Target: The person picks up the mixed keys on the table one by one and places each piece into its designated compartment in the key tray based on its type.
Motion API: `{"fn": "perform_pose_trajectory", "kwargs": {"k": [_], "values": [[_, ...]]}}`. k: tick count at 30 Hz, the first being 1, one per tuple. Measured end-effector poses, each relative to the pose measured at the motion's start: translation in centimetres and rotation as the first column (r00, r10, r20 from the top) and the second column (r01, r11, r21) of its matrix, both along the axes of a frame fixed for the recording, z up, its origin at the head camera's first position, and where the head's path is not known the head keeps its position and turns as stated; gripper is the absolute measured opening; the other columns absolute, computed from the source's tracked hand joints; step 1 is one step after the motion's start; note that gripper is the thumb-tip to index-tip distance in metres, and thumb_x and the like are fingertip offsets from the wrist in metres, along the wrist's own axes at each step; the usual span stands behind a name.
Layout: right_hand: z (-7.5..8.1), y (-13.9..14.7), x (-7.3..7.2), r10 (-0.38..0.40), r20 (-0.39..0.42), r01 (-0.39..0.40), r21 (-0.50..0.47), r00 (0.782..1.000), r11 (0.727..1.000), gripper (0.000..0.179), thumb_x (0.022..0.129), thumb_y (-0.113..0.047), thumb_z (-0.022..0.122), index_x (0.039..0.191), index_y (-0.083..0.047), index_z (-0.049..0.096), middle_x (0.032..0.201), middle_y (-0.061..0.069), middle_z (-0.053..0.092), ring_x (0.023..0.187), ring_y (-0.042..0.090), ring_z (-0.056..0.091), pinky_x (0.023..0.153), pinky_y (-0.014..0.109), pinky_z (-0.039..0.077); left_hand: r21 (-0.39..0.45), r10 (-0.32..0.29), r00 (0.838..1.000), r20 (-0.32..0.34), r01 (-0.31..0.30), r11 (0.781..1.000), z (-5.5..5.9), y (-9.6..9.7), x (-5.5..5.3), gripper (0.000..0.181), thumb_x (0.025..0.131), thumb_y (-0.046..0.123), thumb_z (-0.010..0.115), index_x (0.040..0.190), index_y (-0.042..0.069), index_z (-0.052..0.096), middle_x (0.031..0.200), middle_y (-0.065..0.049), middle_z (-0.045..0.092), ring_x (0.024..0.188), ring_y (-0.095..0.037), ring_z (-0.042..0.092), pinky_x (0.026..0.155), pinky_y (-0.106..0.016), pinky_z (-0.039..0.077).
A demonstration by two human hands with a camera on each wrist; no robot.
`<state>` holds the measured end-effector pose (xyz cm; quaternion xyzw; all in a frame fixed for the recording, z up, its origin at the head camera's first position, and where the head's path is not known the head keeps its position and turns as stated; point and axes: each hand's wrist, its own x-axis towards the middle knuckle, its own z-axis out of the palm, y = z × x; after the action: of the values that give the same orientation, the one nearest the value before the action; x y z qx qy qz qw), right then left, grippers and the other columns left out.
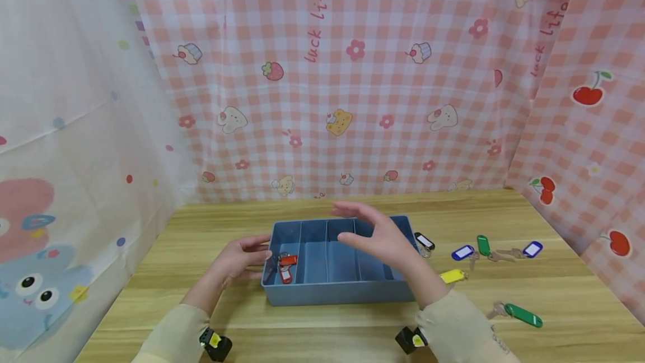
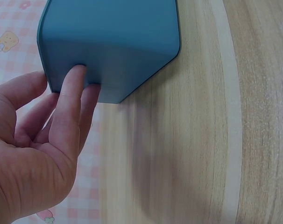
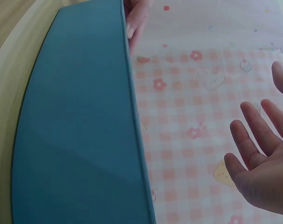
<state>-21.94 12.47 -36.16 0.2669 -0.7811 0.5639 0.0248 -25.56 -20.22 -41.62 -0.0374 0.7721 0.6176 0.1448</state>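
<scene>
A blue divided box point(image 1: 342, 294) stands on the table. Its leftmost compartment holds two red key tags point(image 1: 286, 274) with keys. My left hand point(image 1: 244, 258) is at the box's left end; in the left wrist view its extended fingers point(image 2: 69, 105) touch the end wall. Above the right-hand compartments hovers my right hand point(image 1: 380, 240), fingers spread, thumb apart, holding nothing. It hides part of those compartments. Just right of the box lies a black key tag point(image 1: 425, 240), and a yellow key tag point(image 1: 452, 276) is near my right forearm.
Farther right on the wooden table point(image 1: 211, 324) lie a blue key tag point(image 1: 462, 252), a green one point(image 1: 483, 245) and another blue one point(image 1: 532, 249), with keys. A larger green tag point(image 1: 523, 315) is nearer the front. Checked curtains point(image 1: 353, 88) hang behind.
</scene>
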Motion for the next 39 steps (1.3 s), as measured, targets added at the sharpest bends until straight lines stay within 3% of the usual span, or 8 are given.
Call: {"fn": "perform_pose_trajectory", "kwargs": {"k": [20, 31, 33, 35, 39], "values": [[-2.1, 7.9, 0.4, -0.068, -0.050, 0.072, 0.071, 0.996, 0.995, 0.054, 0.094, -0.013, 0.070, 0.143, -0.015, 0.050, 0.138, 0.013, 0.057, 0.132, 0.033, 0.044, 0.109, 0.066, 0.026, 0.014, 0.001, 1.000, -0.001, -0.001, 1.000, -0.1, -0.1, -0.2, 0.052, 0.094, 0.004, 0.066, 0.143, -0.001, 0.049, 0.135, -0.028, 0.052, 0.100, -0.025, 0.064, 0.077, -0.047, 0.059], [-2.2, 11.3, 1.6, -0.107, -0.030, 0.110, 0.126, 0.994, 0.986, 0.055, 0.094, -0.015, 0.070, 0.144, -0.014, 0.050, 0.141, 0.006, 0.056, 0.136, 0.036, 0.037, 0.107, 0.066, 0.029, 0.012, 0.001, 1.000, 0.003, -0.001, 1.000, 0.0, -0.1, -0.2, 0.052, 0.095, 0.004, 0.066, 0.144, -0.001, 0.049, 0.137, -0.029, 0.051, 0.102, -0.025, 0.064, 0.077, -0.047, 0.059], [-2.2, 11.8, 1.9, -0.114, -0.024, 0.116, 0.134, 0.993, 0.984, 0.054, 0.094, -0.015, 0.070, 0.144, -0.015, 0.050, 0.142, 0.005, 0.055, 0.137, 0.033, 0.036, 0.108, 0.059, 0.031, 0.010, 0.001, 1.000, 0.004, -0.001, 1.000, 0.0, -0.1, -0.2, 0.052, 0.094, 0.004, 0.066, 0.144, 0.000, 0.049, 0.137, -0.028, 0.052, 0.102, -0.025, 0.064, 0.078, -0.047, 0.059], [-2.2, 12.4, 2.1, -0.120, -0.044, 0.126, 0.147, 0.992, 0.981, 0.054, 0.094, -0.015, 0.070, 0.144, -0.016, 0.051, 0.141, 0.004, 0.055, 0.137, 0.024, 0.038, 0.110, 0.043, 0.034, 0.012, 0.001, 1.000, 0.006, -0.001, 1.000, 0.0, -0.1, -0.2, 0.052, 0.094, 0.004, 0.067, 0.143, 0.000, 0.049, 0.136, -0.028, 0.052, 0.101, -0.025, 0.064, 0.078, -0.048, 0.059], [-2.4, 13.9, 2.4, -0.134, -0.107, 0.151, 0.182, 0.985, 0.972, 0.055, 0.093, -0.012, 0.070, 0.144, -0.019, 0.051, 0.141, 0.004, 0.056, 0.131, 0.001, 0.039, 0.102, 0.013, 0.033, 0.013, 0.001, 1.000, 0.005, -0.001, 1.000, -0.1, -0.1, -0.1, 0.052, 0.094, 0.004, 0.067, 0.143, -0.001, 0.050, 0.135, -0.028, 0.053, 0.100, -0.025, 0.064, 0.077, -0.047, 0.059]]}}
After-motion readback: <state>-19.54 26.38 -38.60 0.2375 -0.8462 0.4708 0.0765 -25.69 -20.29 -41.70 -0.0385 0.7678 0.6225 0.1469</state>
